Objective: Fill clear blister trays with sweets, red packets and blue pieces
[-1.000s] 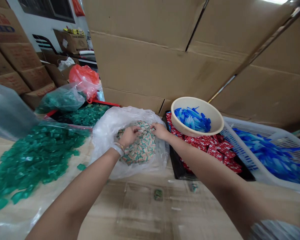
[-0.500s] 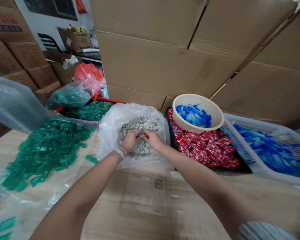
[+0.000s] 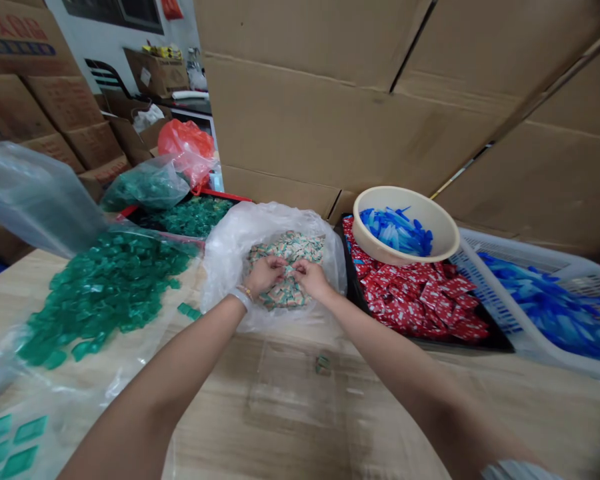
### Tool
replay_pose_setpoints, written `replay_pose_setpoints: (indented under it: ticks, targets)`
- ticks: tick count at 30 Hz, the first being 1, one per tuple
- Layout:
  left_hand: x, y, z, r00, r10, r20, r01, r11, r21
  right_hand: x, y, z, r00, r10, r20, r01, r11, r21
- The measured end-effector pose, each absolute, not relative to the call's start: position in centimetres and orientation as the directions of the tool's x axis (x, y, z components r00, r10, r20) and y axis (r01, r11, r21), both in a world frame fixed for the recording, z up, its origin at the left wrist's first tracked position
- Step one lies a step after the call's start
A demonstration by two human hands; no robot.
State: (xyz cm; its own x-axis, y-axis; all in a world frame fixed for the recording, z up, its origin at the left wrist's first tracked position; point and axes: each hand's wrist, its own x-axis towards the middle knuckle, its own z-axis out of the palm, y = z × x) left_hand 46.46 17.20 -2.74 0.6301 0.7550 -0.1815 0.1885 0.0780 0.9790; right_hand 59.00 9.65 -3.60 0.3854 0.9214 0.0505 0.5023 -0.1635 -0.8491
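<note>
A white plastic bag [image 3: 225, 247] stands open on the table, filled with small green, white and orange packets [image 3: 300, 247]. Inside its mouth, my left hand [image 3: 266, 275] is closed in a pinch, with bracelets at the wrist. Facing it a short gap away, my right hand [image 3: 313, 278] is also closed, thumb and fingers pressed together over the packets. What the fingertips hold is too small to make out. Below the bag lies a clear plastic box [image 3: 280, 390], with one small packet [image 3: 323, 364] in or on it.
Green translucent pieces [image 3: 105, 287] are heaped at left, beside a clear plastic container [image 3: 40, 193]. On the right, a black tray [image 3: 500, 340] holds red packets [image 3: 420, 300], with a cream bowl [image 3: 445, 233] of blue pieces over it. A white basket [image 3: 525, 320] stands farther right. Cardboard [image 3: 320, 120] rises behind.
The view has shifted slightly, so most things sit a little farther right. Both hands stay pinched over the packets, their fingertips slightly more apart from each other.
</note>
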Motion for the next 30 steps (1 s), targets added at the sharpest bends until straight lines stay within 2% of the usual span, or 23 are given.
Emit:
replay_pose_setpoints:
  ticks: [4,8,11,13,16,18,21,26,30]
  targets:
    - [46.0,17.0,-2.1,0.652,0.71,-0.267,0.145,0.229,0.963,59.1,9.4,-3.1,0.343,0.934,0.102,0.611,-0.139,-0.78]
    - [46.0,16.9,-2.3,0.686,0.679,-0.262,0.12,0.249,0.961,59.1,9.2,-2.6,0.244,0.946,0.212,0.737,-0.039,-0.674]
    - [46.4,16.9,-2.9,0.699,0.688,-0.195,0.163,0.113,0.98,59.0,9.2,-2.7,0.29,0.938,0.191,0.714,-0.079,-0.696]
    - [46.5,16.9,-3.1,0.683,0.725,-0.087,0.196,-0.068,0.978,59.0,9.0,-2.8,0.296,0.936,0.19,0.716,-0.086,-0.693]
    - [46.2,16.5,-3.1,0.703,0.698,0.136,0.22,-0.395,0.892,58.9,8.4,-3.0,0.185,0.947,0.263,0.818,0.0,-0.575]
    - [45.9,16.2,-2.8,0.739,0.638,0.215,0.224,-0.535,0.815,58.8,8.0,-3.2,0.132,0.948,0.291,0.862,0.035,-0.506]
    - [45.4,15.7,-2.3,0.757,0.611,0.231,0.247,-0.596,0.764,58.7,7.5,-3.5,0.151,0.947,0.282,0.866,0.011,-0.5]
    - [44.9,15.3,-2.3,0.76,0.61,0.225,0.263,-0.606,0.751,57.9,7.2,-3.8,0.227,0.948,0.225,0.809,-0.055,-0.585]
    - [44.8,14.9,-2.5,0.732,0.631,0.256,0.302,-0.638,0.708,57.1,6.9,-3.9,0.248,0.931,0.269,0.813,-0.049,-0.58]
